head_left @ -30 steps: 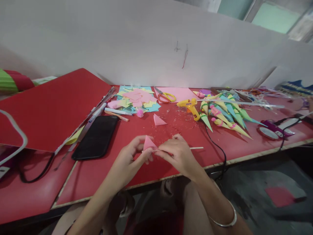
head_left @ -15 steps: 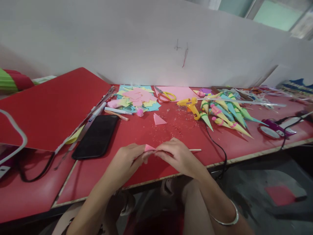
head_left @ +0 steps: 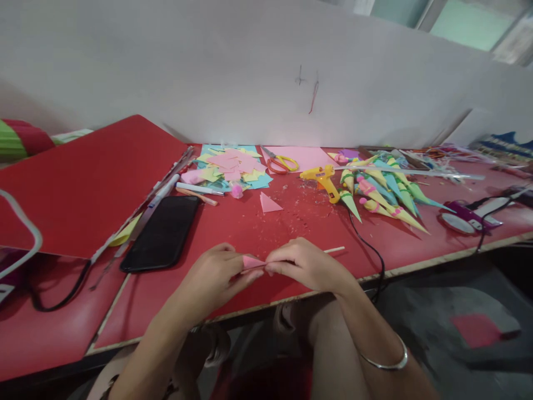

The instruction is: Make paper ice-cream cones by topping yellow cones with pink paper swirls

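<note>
A small piece of pink paper (head_left: pixel 252 263), rolled to a narrow point, is between my two hands over the near part of the red table. My left hand (head_left: pixel 211 273) pinches its wider left end with fingers and thumb. At the pointed right end, the fingertips of my right hand (head_left: pixel 300 265) are closed on the paper. A thin pale stick (head_left: pixel 334 250) shows beyond my right hand; whether that hand holds it is hidden. Flat on the table ahead of my hands lie pink paper triangles (head_left: pixel 270 203).
Paper cut-outs (head_left: pixel 233 166), scissors (head_left: pixel 281 163) and a pink pom-pom (head_left: pixel 237 191) lie at the back. A yellow glue gun (head_left: pixel 322 180) touches a pile of paper cones (head_left: pixel 381 189), its cord (head_left: pixel 370 244) running off the front edge. Left are a black phone (head_left: pixel 162 233) and a red board (head_left: pixel 91 183).
My left hand has turned slightly and its thumb now stretches along the pink paper, showing more of it. The pale stick slants up more to the right.
</note>
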A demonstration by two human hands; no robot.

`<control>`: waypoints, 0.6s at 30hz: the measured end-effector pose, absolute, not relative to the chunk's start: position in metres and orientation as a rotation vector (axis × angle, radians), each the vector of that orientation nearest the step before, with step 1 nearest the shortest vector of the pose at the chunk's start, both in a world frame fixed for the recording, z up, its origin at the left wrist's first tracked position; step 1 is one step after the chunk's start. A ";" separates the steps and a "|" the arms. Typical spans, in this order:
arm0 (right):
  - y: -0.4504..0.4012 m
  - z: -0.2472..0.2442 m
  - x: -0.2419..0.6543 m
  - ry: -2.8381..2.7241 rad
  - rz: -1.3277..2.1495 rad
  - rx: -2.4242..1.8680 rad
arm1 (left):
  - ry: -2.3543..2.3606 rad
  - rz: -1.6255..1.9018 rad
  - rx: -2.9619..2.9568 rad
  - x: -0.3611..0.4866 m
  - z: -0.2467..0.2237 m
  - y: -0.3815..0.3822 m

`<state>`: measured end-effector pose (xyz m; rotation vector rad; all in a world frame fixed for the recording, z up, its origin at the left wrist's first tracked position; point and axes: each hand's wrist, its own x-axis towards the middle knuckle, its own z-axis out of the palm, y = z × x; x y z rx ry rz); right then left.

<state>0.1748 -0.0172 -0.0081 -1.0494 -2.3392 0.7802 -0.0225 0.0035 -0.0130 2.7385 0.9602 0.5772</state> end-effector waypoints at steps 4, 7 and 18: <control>-0.016 -0.008 0.175 -2.346 0.802 -1.040 | 0.995 0.563 2.621 -0.019 -0.010 0.000; -0.016 -0.013 0.171 -2.345 0.690 -1.106 | 1.105 0.570 2.511 -0.017 -0.008 -0.001; -0.023 -0.024 0.154 -2.374 -0.471 -1.175 | 1.152 0.593 1.744 -0.019 -0.006 -0.004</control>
